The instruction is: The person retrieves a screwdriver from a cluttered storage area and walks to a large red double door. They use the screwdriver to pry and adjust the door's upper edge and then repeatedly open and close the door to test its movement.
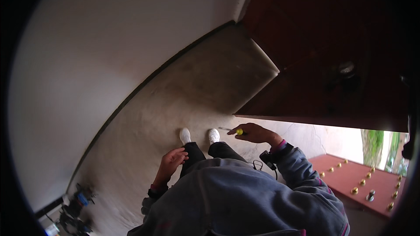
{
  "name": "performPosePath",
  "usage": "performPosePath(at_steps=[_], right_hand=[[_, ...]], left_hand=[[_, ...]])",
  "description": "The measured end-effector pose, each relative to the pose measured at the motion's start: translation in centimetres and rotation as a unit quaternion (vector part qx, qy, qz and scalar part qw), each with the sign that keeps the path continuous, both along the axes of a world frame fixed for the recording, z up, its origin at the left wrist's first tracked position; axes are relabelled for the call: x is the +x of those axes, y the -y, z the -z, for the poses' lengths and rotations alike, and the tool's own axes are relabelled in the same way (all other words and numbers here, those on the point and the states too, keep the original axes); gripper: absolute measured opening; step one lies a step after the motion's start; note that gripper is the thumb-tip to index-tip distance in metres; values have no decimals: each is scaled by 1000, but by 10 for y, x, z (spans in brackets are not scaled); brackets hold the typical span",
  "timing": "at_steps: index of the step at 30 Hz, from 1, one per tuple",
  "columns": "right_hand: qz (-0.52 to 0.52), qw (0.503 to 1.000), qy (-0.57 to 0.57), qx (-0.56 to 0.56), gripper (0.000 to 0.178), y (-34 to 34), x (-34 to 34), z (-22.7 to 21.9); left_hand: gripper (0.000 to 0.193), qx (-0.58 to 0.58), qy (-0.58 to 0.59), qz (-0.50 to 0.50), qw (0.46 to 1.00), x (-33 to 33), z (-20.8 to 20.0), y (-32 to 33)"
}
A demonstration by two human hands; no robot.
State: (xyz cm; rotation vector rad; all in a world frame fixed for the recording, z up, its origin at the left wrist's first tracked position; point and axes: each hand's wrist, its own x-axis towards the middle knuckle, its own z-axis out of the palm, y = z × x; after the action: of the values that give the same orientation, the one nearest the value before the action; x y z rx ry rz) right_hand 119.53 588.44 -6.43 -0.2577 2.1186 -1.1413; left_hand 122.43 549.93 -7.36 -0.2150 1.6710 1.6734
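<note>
My right hand (256, 133) is closed around a screwdriver (239, 131) with a yellow handle. Its thin shaft points left, above my right shoe. A dark red door leaf (306, 100) rises just beyond that hand, apart from it. My left hand (172, 161) hangs in front of my left thigh, its fingers loosely bent and apart, with nothing visible in it. A small black device (267, 159) with a cable dangles by my right forearm.
A pale wall (109, 39) with a dark skirting curves along the left. Another red door leaf (337, 170) with brass studs stands at the right, beside a bright gap showing greenery. Dark and blue clutter (76, 207) lies on the floor at the lower left.
</note>
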Motion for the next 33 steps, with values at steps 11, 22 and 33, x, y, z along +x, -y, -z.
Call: performPosePath(at_steps=[11, 22, 33], right_hand=[[249, 964, 74, 51, 25, 43, 92, -25], [608, 776, 168, -27, 27, 110, 351, 1], [802, 443, 315, -246, 32, 313, 624, 80]], left_hand=[[34, 55, 7, 236, 970, -162, 56, 31], [42, -42, 40, 497, 866, -133, 50, -100], [36, -79, -5, 711, 699, 70, 41, -241]])
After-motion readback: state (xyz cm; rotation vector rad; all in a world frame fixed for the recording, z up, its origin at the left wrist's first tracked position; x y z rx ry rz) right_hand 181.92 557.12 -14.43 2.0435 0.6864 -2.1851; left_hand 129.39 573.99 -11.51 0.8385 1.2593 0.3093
